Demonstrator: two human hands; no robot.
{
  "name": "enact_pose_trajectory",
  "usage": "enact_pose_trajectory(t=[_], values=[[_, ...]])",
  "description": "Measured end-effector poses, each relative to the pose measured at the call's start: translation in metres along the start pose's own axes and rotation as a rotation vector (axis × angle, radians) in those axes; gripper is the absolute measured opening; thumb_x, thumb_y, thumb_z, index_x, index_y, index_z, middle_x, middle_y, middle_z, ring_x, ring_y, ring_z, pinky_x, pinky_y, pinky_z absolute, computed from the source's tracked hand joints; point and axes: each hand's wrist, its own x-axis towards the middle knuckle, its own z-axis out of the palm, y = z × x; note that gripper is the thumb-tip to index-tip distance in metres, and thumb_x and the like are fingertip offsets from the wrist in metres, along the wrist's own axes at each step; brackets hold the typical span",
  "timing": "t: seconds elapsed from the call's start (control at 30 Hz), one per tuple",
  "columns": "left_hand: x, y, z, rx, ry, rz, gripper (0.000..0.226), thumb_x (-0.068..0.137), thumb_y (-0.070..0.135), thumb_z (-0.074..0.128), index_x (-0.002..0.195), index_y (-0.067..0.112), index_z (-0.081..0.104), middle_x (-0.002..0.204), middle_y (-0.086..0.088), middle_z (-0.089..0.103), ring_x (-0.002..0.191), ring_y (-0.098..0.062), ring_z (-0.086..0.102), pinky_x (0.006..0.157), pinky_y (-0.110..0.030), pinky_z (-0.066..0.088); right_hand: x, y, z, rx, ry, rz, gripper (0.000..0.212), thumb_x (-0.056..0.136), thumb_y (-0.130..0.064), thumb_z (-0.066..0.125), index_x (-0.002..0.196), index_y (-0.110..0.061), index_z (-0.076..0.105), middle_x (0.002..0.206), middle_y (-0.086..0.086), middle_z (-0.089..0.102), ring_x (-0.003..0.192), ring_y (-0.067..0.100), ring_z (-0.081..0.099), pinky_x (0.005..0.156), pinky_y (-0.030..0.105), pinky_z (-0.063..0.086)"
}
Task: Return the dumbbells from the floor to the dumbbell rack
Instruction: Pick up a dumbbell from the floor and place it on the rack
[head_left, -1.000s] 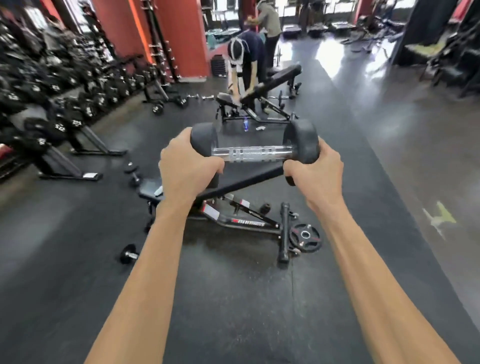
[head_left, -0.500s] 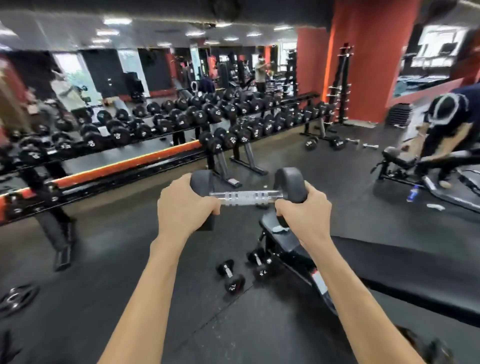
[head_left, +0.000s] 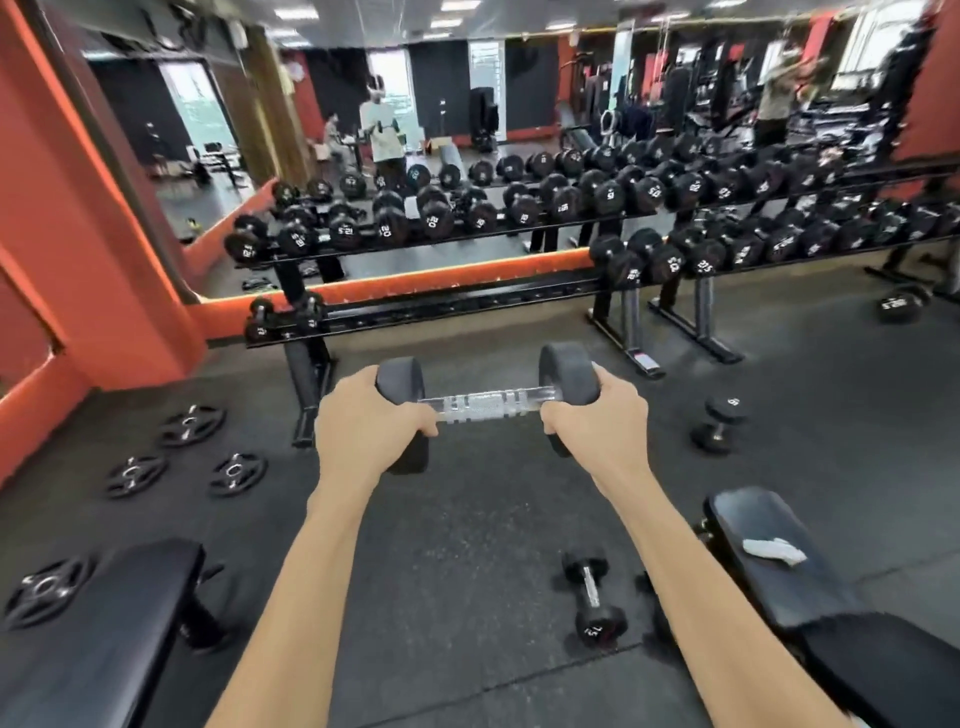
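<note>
I carry a black dumbbell (head_left: 485, 406) with a chrome knurled handle, held level in front of me. My left hand (head_left: 371, 428) grips its left head and my right hand (head_left: 597, 418) grips its right head. Ahead stands the long dumbbell rack (head_left: 447, 312), its upper shelf full of black dumbbells and its lower left shelf mostly bare. More dumbbells lie on the floor: a small one (head_left: 592, 605) near my right forearm, another (head_left: 719, 423) to the right, and one (head_left: 901, 304) by the far right rack.
Several weight plates (head_left: 189, 426) lie on the floor at left. A black bench (head_left: 93, 623) sits at lower left and another bench (head_left: 779, 561) with a white cloth at lower right. A mirror wall runs behind the rack, edged by an orange wall at left.
My view has swung left, from the benches and floor to face the rack squarely. Both hands keep the same hold on the dumbbell. The rack is nearer.
</note>
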Motion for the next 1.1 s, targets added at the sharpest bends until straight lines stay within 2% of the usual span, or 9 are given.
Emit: enact_pose_trajectory(t=[0.23,0.4,0.53,0.73,0.8,0.87,0.97,1.03,1.1], values=[[0.140,-0.040,0.024,0.009,0.022,-0.094,0.049,0.041,0.037,0.075,0.085,0.016,0.070,0.083,0.000,0.070,0.078,-0.024,0.065,0.068,-0.045,0.060,0.122,0.014,0.109,0.003,-0.133,0.048,0.023,0.068,-0.004,0.074,0.072,-0.018,0.056,0.066,-0.004,0.057,0.056,0.013,0.045,0.041,0.012,0.033],[0.258,-0.070,0.051,0.052,0.028,-0.175,0.041,0.044,0.035,0.077,0.081,0.021,0.069,0.080,-0.001,0.069,0.076,-0.023,0.064,0.064,-0.038,0.058,0.228,0.034,0.197,0.014,-0.206,0.061,0.017,0.069,-0.003,0.074,0.077,-0.008,0.061,0.067,0.000,0.058,0.056,0.015,0.044,0.039,0.012,0.032],[0.363,-0.091,0.078,0.034,0.063,-0.245,0.038,0.050,0.028,0.082,0.084,0.018,0.069,0.084,-0.002,0.068,0.081,-0.026,0.065,0.068,-0.039,0.057,0.325,0.043,0.270,0.000,-0.290,0.072,0.018,0.071,-0.003,0.074,0.087,-0.003,0.066,0.070,0.001,0.061,0.059,0.016,0.048,0.042,0.014,0.038],[0.507,-0.116,0.109,0.010,0.089,-0.340,0.039,0.053,0.023,0.084,0.088,0.017,0.067,0.087,0.000,0.068,0.086,-0.028,0.065,0.065,-0.034,0.052,0.462,0.049,0.373,-0.049,-0.378,0.113,0.016,0.069,-0.001,0.072,0.078,-0.007,0.061,0.068,-0.002,0.058,0.059,0.015,0.047,0.045,0.019,0.038],[0.555,-0.129,0.118,0.000,0.073,-0.383,0.046,0.050,0.027,0.082,0.091,0.018,0.063,0.091,0.001,0.068,0.088,-0.028,0.065,0.069,-0.035,0.054,0.500,0.055,0.410,-0.047,-0.414,0.144,0.016,0.068,0.000,0.072,0.079,-0.002,0.059,0.067,-0.001,0.056,0.058,0.016,0.044,0.043,0.018,0.036],[0.609,-0.149,0.128,0.007,0.073,-0.405,0.049,0.050,0.027,0.081,0.095,0.019,0.067,0.089,0.000,0.069,0.085,-0.027,0.065,0.066,-0.033,0.053,0.542,0.064,0.452,-0.055,-0.427,0.180,0.017,0.068,0.000,0.071,0.080,0.001,0.060,0.066,0.000,0.056,0.056,0.016,0.044,0.039,0.015,0.034],[0.690,-0.176,0.147,-0.012,0.055,-0.413,0.049,0.060,0.019,0.085,0.105,0.019,0.066,0.093,-0.002,0.069,0.078,-0.020,0.062,0.061,-0.031,0.050,0.601,0.073,0.514,-0.069,-0.437,0.182,0.017,0.068,0.001,0.072,0.074,-0.007,0.059,0.066,-0.001,0.057,0.055,0.015,0.046,0.039,0.015,0.036],[0.745,-0.194,0.156,-0.015,0.022,-0.447,0.060,0.062,0.017,0.085,0.119,0.017,0.068,0.103,-0.005,0.071,0.083,-0.022,0.062,0.061,-0.030,0.048,0.641,0.076,0.554,-0.097,-0.438,0.189,0.023,0.068,0.002,0.073,0.070,-0.012,0.055,0.066,-0.001,0.057,0.056,0.014,0.047,0.044,0.019,0.039],[0.796,-0.211,0.164,-0.006,-0.001,-0.457,0.060,0.060,0.020,0.085,0.118,0.017,0.069,0.106,-0.005,0.071,0.089,-0.025,0.064,0.063,-0.031,0.050,0.676,0.077,0.588,-0.106,-0.442,0.216,0.028,0.069,0.003,0.073,0.066,-0.015,0.051,0.064,-0.002,0.054,0.057,0.016,0.046,0.047,0.022,0.038]])
